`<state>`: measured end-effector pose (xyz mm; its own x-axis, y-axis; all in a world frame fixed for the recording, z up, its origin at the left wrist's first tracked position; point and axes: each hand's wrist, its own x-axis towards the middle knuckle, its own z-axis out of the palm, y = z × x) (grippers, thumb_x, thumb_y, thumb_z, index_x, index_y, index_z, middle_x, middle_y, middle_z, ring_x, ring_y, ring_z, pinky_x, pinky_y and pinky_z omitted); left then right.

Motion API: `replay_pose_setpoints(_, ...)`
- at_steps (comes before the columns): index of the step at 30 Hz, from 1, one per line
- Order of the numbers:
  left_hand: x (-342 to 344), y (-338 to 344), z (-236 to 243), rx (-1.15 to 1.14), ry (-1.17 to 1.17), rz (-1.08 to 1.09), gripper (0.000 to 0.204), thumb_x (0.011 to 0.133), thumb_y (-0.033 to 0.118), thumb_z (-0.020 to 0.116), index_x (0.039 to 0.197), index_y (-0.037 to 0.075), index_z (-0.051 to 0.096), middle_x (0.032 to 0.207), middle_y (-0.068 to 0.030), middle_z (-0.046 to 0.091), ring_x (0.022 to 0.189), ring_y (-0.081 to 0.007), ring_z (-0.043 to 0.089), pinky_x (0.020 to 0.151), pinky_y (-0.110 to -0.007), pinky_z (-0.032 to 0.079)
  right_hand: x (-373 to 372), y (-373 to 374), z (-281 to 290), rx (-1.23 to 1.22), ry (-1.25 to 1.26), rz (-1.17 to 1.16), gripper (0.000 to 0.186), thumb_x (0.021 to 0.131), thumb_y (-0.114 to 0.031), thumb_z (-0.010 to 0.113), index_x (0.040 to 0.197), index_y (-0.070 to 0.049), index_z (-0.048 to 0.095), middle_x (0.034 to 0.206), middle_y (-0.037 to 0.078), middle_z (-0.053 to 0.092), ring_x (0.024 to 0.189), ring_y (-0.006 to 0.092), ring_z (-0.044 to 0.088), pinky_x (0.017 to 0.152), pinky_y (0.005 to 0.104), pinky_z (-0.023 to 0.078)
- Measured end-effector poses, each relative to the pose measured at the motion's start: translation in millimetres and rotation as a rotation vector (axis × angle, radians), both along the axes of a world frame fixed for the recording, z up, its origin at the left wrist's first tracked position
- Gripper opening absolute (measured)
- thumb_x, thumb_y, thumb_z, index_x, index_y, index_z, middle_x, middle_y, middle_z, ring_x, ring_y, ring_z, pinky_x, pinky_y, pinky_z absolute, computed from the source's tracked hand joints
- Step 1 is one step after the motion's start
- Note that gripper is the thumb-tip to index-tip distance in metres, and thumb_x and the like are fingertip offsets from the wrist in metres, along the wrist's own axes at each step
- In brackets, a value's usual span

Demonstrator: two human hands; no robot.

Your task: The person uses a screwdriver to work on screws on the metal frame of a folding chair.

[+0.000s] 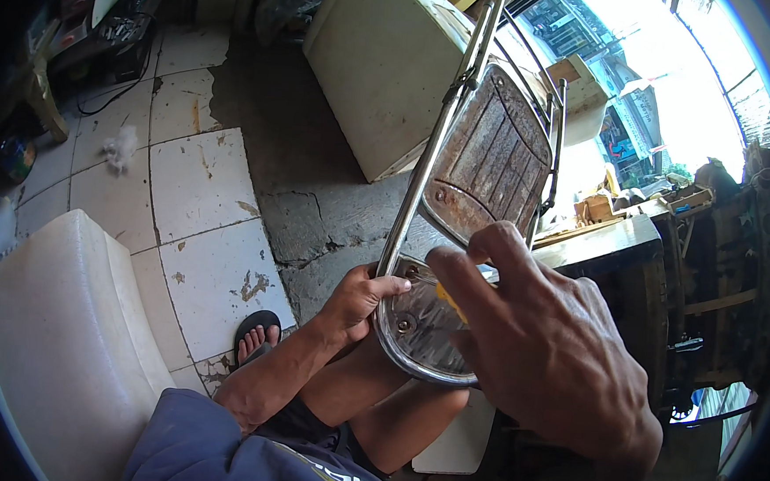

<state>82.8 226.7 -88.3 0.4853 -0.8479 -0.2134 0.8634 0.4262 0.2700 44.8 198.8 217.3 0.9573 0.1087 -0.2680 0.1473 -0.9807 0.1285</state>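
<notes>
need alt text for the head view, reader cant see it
A left hand grips a chair-like metal frame above bare legs; the right hand is over the shiny lower panel, something yellow showing by its fingers. A rusty panel sits farther up, with an off-white box behind and white floor tiles left.

the left hand (356,302) grips a metal-framed chair (494,141); the right hand (551,334) holds something yellow (449,303) over it.

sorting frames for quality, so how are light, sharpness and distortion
Head view: the opening glares white, upper right; head view: the lower panel catches streaky shine; head view: the left hand looks fairly sharp; head view: fisheye leaves black corners.
</notes>
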Motion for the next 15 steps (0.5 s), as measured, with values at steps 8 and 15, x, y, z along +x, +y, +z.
replay_pose_setpoints(8, -3.1, -3.8, -2.0, -0.065, -0.019, -0.006, 0.022, 0.093, 0.000, 0.064, 0.114, -0.005, 0.068, 0.099, -0.0099, 0.073, 0.086, -0.0187, 0.072, 0.082, -0.034, 0.060, 4.0, -7.8, -7.2, -0.201, -0.016, -0.125, 0.022, 0.095, -0.023, 0.074, 0.092, -0.007, 0.059, 0.056, 0.010, 0.063, 0.049, 0.0275, 0.065, 0.047, 0.0399, 0.049)
replay_pose_setpoints(15, 5.9, 8.3, -8.8, 0.004, -0.017, 0.017, 0.021, 0.097, 0.002, 0.060, 0.116, -0.005, 0.067, 0.104, -0.0115, 0.072, 0.093, -0.0198, 0.073, 0.085, -0.035, 0.061, 4.3, -12.7, -9.5, 0.147, -0.063, 0.153, 0.022, 0.088, -0.009, 0.072, 0.103, -0.001, 0.059, 0.099, 0.012, 0.059, 0.072, 0.0298, 0.069, 0.060, 0.0402, 0.056)
